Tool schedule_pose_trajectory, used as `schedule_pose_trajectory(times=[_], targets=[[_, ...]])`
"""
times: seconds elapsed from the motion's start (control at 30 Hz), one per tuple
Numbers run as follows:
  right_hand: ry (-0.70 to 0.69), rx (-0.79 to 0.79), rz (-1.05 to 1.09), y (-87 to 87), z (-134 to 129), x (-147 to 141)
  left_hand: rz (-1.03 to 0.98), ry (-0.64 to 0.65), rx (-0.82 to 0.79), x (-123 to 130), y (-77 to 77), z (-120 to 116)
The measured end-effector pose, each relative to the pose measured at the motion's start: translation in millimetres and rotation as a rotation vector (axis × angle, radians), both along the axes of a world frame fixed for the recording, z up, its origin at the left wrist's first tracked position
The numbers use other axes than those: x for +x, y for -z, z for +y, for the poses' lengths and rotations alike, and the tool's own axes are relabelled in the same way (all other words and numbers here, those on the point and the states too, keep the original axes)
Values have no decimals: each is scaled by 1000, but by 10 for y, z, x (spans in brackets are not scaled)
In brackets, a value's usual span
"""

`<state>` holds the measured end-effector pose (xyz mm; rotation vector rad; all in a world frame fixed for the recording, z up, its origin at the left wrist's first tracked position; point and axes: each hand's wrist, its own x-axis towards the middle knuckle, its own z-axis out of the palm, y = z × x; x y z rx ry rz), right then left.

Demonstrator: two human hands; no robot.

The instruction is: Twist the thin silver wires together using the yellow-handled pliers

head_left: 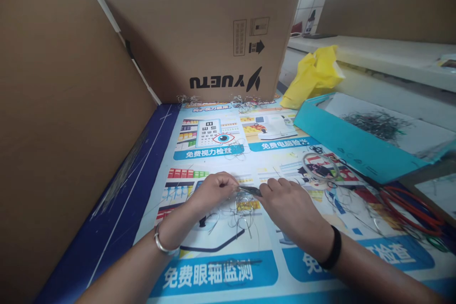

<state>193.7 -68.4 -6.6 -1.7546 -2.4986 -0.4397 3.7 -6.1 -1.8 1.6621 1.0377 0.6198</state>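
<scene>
Around us, we have a cardboard panel [160,33] printed YUETU upside down standing at the far edge, and another cardboard sheet [60,85] walling off the left side. On our right lies an open teal box [342,147] with a dark pile of wire pieces [375,124] inside; a crumpled yellow bag [313,78] stands behind it, and an orange-red coil [406,216] lies nearer us. Loose tangled wire [244,213] litters the printed sheet [263,228] just below our hands. The teal box is cut off by the right edge.

We cannot make out what thin piece sits between the fingertips of our left hand [216,193], which are pinched together. Our right hand [292,209] is closed around dark pliers [250,190], hiding their handles. The pliers are between our two hands, above the sheet; their long axis runs roughly crosswise, the narrow tip pointing left, at the left fingertips.
</scene>
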Motion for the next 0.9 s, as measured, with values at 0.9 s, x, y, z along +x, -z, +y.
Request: schedule_pose_trajectory(times=[0.9], targets=[[118,72,26,-77,90,-239,-235,-436,-109,101,106,-113]])
